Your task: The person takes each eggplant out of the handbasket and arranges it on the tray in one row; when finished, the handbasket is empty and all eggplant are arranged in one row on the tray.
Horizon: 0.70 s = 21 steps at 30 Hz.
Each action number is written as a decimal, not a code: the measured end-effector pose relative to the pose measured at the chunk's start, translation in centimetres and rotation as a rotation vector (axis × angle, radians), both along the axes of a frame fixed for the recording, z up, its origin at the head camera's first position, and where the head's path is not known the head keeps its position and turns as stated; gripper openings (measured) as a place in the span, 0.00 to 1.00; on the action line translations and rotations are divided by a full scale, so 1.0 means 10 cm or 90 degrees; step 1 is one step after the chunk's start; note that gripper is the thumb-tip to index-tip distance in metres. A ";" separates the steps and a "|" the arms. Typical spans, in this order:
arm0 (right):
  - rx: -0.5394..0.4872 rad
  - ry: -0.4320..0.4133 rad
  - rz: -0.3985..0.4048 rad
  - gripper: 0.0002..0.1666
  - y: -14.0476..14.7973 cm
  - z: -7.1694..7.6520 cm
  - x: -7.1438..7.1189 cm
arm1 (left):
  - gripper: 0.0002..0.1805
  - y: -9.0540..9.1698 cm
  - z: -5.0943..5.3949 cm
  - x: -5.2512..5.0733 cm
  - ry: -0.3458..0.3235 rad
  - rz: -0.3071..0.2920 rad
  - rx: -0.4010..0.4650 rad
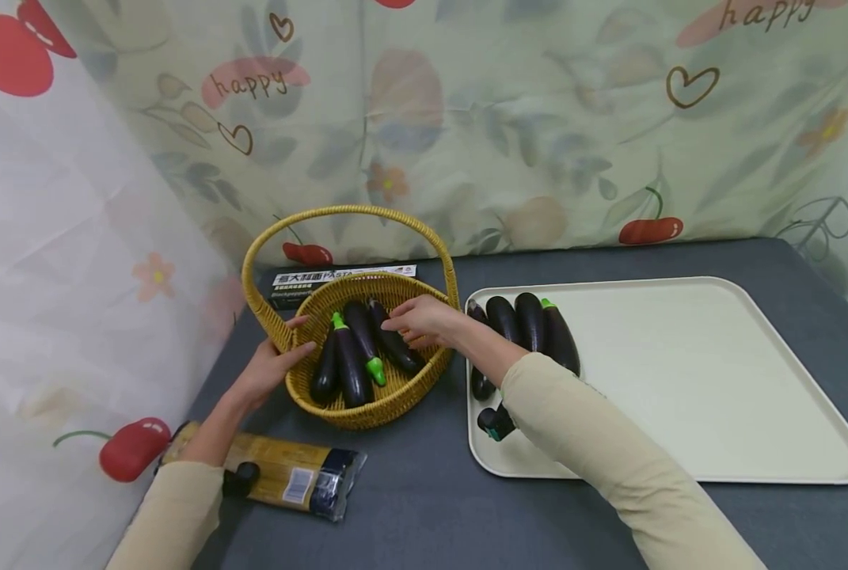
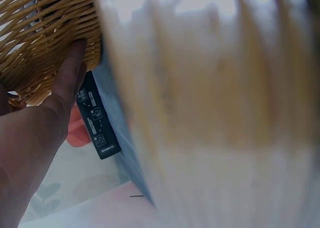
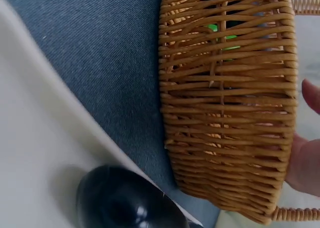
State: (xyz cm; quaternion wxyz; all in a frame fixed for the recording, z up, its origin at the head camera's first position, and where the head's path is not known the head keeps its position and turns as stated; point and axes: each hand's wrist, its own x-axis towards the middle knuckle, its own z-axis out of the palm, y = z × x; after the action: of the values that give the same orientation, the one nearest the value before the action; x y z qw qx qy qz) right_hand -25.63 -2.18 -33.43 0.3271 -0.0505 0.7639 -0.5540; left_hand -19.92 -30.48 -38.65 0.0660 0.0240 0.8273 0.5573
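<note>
A wicker basket (image 1: 366,416) with a tall hoop handle holds several dark eggplants (image 1: 352,368), some with bright green stem ends. My left hand (image 1: 270,368) grips its left rim beside the handle's base; the left wrist view shows a finger (image 2: 70,77) lying along the woven outside. Reaching in over the right rim, my right hand (image 1: 427,318) has its fingertips at the rightmost eggplant (image 1: 398,346) in the basket. From the right wrist view, the thumb (image 3: 311,95) shows above the rim, apart from the rest of the hand, while the wicker hides the fingertips.
Several more eggplants (image 1: 530,321) lie side by side at the left end of a white tray (image 1: 687,380). A pack of pasta (image 1: 288,471) lies under my left forearm. A dark pasta box (image 1: 291,289) sits behind the basket, near the patterned cloth (image 1: 481,158).
</note>
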 end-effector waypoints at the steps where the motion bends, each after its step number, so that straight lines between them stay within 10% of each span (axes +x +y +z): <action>1: 0.006 0.004 -0.008 0.29 -0.01 -0.01 -0.01 | 0.36 0.00 0.00 0.00 -0.001 0.001 0.000; 21: 0.089 0.033 -0.017 0.32 -0.28 -0.25 -0.01 | 0.36 0.00 0.03 0.03 -0.002 -0.013 0.009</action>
State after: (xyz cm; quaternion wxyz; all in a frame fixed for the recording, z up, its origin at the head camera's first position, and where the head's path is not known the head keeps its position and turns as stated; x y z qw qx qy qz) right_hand -25.74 -4.99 -35.92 0.3022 -0.0315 0.8094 -0.5025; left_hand -19.57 -30.49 -38.35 0.0730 0.0320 0.8231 0.5623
